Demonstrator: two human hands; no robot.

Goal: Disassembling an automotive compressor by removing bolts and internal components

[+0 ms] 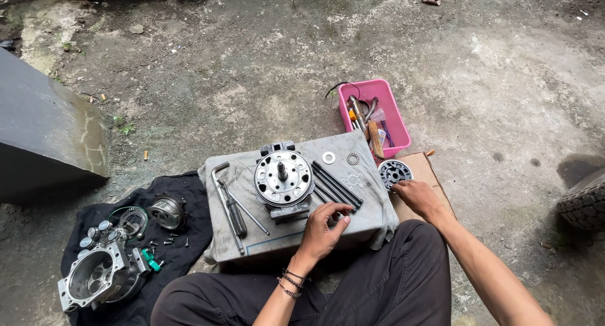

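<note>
Light: soft daylight, no lamp seen
Brightest part: the pale ground [504,68] at the upper right
Darkest part: the black cloth [183,238] at the lower left
Shadows: weak, with soft edges
Shine: a little on the round metal part [283,178]
Sharpness: clear in the middle
Edges: bent a little outward

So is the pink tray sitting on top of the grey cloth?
No, the pink tray sits on the bare ground beyond the grey cloth, next to its far right corner.
</note>
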